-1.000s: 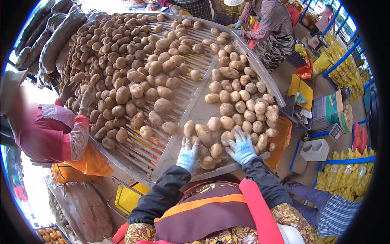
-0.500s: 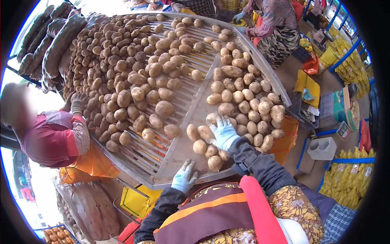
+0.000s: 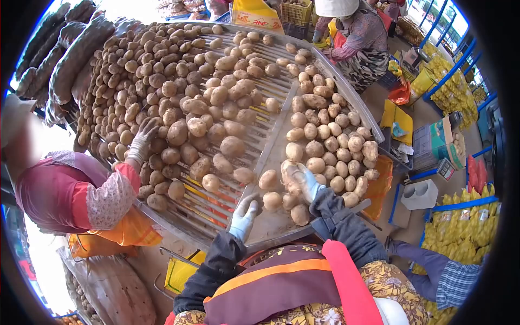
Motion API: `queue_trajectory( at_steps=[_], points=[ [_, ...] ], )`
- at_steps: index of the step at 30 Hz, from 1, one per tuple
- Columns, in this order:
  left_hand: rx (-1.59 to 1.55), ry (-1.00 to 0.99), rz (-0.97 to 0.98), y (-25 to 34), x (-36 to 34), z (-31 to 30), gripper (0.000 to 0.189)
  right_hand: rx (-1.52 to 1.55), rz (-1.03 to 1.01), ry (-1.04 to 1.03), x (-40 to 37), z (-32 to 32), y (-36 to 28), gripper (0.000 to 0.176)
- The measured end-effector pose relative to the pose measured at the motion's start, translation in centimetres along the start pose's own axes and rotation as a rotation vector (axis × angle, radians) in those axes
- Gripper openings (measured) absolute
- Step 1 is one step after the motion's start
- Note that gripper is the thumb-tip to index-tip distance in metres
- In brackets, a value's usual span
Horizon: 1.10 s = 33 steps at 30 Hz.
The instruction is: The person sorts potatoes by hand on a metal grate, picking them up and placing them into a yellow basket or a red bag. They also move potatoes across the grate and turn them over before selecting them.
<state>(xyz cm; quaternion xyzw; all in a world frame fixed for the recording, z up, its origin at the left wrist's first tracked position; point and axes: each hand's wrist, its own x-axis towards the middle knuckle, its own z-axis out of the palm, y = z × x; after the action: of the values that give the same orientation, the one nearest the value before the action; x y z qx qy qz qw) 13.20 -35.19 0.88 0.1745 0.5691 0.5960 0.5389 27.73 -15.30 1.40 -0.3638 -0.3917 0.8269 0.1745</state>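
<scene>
My right hand (image 3: pixel 306 181), in a pale blue and white glove, is closed around a potato (image 3: pixel 289 174) at the near left side of the potato pile (image 3: pixel 330 141) on the flat metal part of the table. More loose potatoes lie just below and left of it. Near the edge of the slatted part, my left hand (image 3: pixel 244 216) is held with its gloved fingers stretched out and nothing in them. A single potato (image 3: pixel 272 201) lies just right of its fingertips.
Many potatoes (image 3: pixel 179 81) cover the slatted rack (image 3: pixel 254 135). A co-worker (image 3: pixel 70 184) at the left reaches a gloved hand into them; another person (image 3: pixel 360 43) works at the far right. Filled sacks (image 3: pixel 81 54) stand back left, crates (image 3: pixel 433 141) and yellow bags (image 3: pixel 460 233) at the right.
My right hand has gone from lying spread on the potatoes to gripping one. My left hand has risen slightly toward the rack. The co-worker's hand has moved right over the potatoes.
</scene>
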Motion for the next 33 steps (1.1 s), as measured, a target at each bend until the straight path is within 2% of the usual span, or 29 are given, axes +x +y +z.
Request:
queue_trajectory(
  at_steps=[1, 2, 3, 5, 6, 7, 9, 10, 11, 13, 14, 15, 16, 17, 18, 19, 20, 21, 22, 23, 25, 26, 27, 29, 30, 31, 32, 33],
  points=[
    [-0.114, 0.016, -0.011, 1.0, 0.1, 1.0, 0.048, 0.104, 0.08, -0.234, -2.7, 1.3, -2.0, 0.046],
    [-0.258, 0.026, -0.049, 1.2, 0.6, 1.9, 0.053, 0.027, 0.018, -0.216, -3.9, 3.2, -2.3, 0.048],
    [-0.4, 0.035, -0.082, 1.5, 1.1, 2.8, 0.058, 0.276, 0.065, -0.189, -4.1, 4.4, -0.8, 0.044],
    [-0.691, -0.335, -0.13, 3.7, 1.2, 4.6, 0.069, 0.05, -0.113, 0.026, -3.0, 6.2, 2.3, 0.04],
    [-0.74, -0.316, -0.198, 3.8, 1.2, 4.3, 0.073, -0.358, -0.35, 0.06, -2.1, 5.5, 4.0, 0.032],
    [-0.805, -0.343, -0.206, 3.8, 1.2, 4.0, 0.071, -0.681, -0.433, 0.152, -2.4, 5.7, 3.8, 0.026],
    [-0.818, -0.411, -0.277, 2.0, 1.6, 1.7, 0.068, -1.044, -0.635, 0.235, -3.0, 5.9, 1.0, 0.022],
    [-0.812, -0.409, -0.279, 1.4, 1.8, 1.3, 0.068, -0.892, -0.548, 0.205, -3.1, 5.0, 1.0, 0.033],
    [-0.84, -0.427, -0.219, 1.0, 1.9, 1.1, 0.065, -0.889, -0.546, 0.206, -3.8, 6.0, 0.2, 0.033],
    [-0.874, -0.442, -0.164, 0.5, 1.5, 2.1, 0.062, -1.122, -0.981, 0.001, -6.0, 8.4, -0.4, 0.049],
    [-0.806, -0.286, -0.114, 1.3, 0.7, 3.8, 0.061, -1.337, -0.919, -0.074, -6.5, 9.2, 0.6, 0.062],
    [-0.733, -0.131, -0.064, 2.5, 0.0, 5.0, 0.059, -1.418, -0.86, -0.038, -6.7, 9.9, 0.9, 0.055],
    [-0.739, -0.088, -0.23, 4.1, -0.1, 5.3, 0.059, -1.252, -0.803, -0.094, -4.1, 8.1, 3.2, 0.054],
    [-0.741, -0.079, -0.23, 3.0, -0.2, 4.4, 0.059, -1.084, -0.741, -0.147, -1.4, 6.4, 5.2, 0.054],
    [-0.666, -0.198, -0.23, 0.9, -0.1, 3.1, 0.06, -0.627, -0.078, -0.16, -0.9, 5.5, 4.0, 0.043],
    [-0.589, -0.318, -0.229, 1.2, -0.4, 3.0, 0.061, -1.011, 0.02, 0.1, -1.0, 6.7, 0.6, 0.038],
    [-0.485, -0.177, -0.251, 1.1, -0.7, 3.7, 0.06, -0.702, -0.145, 0.085, -0.4, 5.6, 2.2, 0.036],
    [-0.484, -0.169, -0.25, 1.4, -0.8, 3.7, 0.06, -0.391, -0.299, 0.069, 0.2, 4.3, 3.8, 0.034],
    [-0.523, -0.164, -0.174, 1.5, -1.0, 3.8, 0.059, -0.424, -0.431, -0.024, 0.0, 4.0, 4.2, 0.036],
    [-0.563, -0.161, -0.095, 1.7, -1.1, 4.2, 0.058, -0.749, -0.77, -0.014, -4.1, 7.9, 0.7, 0.037],
    [-0.579, -0.144, -0.029, 2.4, -0.8, 4.8, 0.057, -1.385, -0.923, -0.111, -6.7, 9.4, -0.2, 0.034],
    [-0.609, -0.139, -0.094, 2.4, -0.9, 4.6, 0.056, -1.235, -0.954, -0.113, -5.9, 8.8, 0.6, 0.033],
    [-0.638, -0.135, -0.155, 2.4, -0.9, 4.4, 0.055, -1.233, -0.954, -0.11, -3.7, 7.2, 3.4, 0.033],
    [-0.636, -0.189, -0.12, 1.1, -1.1, 3.9, 0.053, -0.42, -0.268, -0.206, 0.6, 3.6, 9.4, 0.035],
    [-0.668, -0.104, -0.145, -0.1, -1.0, 3.3, 0.054, -0.471, -0.403, -0.192, 0.6, 2.9, 9.4, 0.034],
    [-0.699, -0.025, -0.171, -0.6, -0.7, 3.2, 0.055, -0.83, -0.442, -0.257, 0.3, 2.0, 9.8, 0.044],
    [-0.606, 0.016, -0.175, 0.0, -0.7, 3.5, 0.059, -1.038, -0.529, -0.249, -3.2, 3.9, 6.4, 0.051],
    [-0.405, 0.112, -0.11, -2.7, 0.1, 1.5, 0.055, -1.247, -0.61, -0.237, -6.8, 6.3, 2.9, 0.059]
  ],
)
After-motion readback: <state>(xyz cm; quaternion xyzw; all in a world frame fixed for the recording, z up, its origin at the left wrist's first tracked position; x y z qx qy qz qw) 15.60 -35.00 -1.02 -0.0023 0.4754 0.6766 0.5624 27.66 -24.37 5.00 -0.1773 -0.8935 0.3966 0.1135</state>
